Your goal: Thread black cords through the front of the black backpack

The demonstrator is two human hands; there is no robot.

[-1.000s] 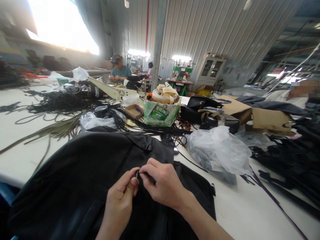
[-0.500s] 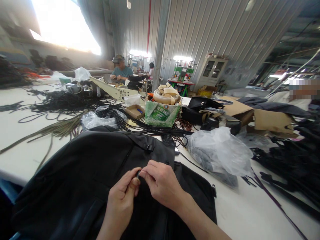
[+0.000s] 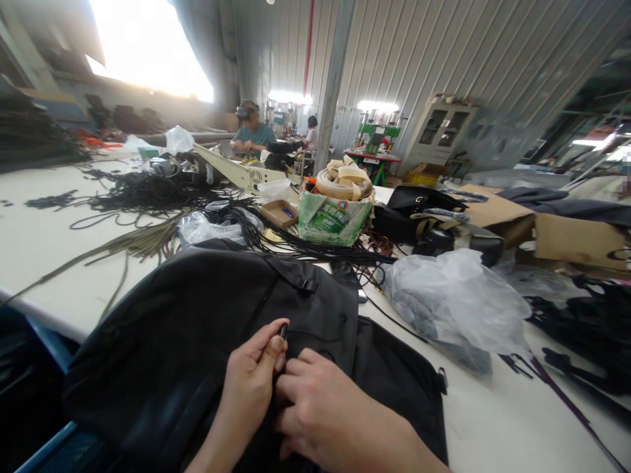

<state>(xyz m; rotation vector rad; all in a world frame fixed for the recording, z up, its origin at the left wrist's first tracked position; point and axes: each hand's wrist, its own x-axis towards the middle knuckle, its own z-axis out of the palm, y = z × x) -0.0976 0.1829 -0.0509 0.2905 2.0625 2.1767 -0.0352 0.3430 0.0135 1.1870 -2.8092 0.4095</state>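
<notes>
The left hand [image 3: 249,381] is pinching a small black puller [image 3: 283,330] (maybe a zipper tab) over the black bag [image 3: 197,315]; the right hand [image 3: 328,414], at 4 o'clock, is pressing the fabric, fingers curled. The tab could slip if that pinch loosens.

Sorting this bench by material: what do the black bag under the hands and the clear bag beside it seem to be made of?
Black bag: looks like matte woven synthetic fabric, soft folds, little shine; exact fibre unclear. Clear bag: thin translucent plastic film, crinkled and glossy, dark contents showing through. The left hand pinches a small black piece, probably plastic or metal.
</notes>
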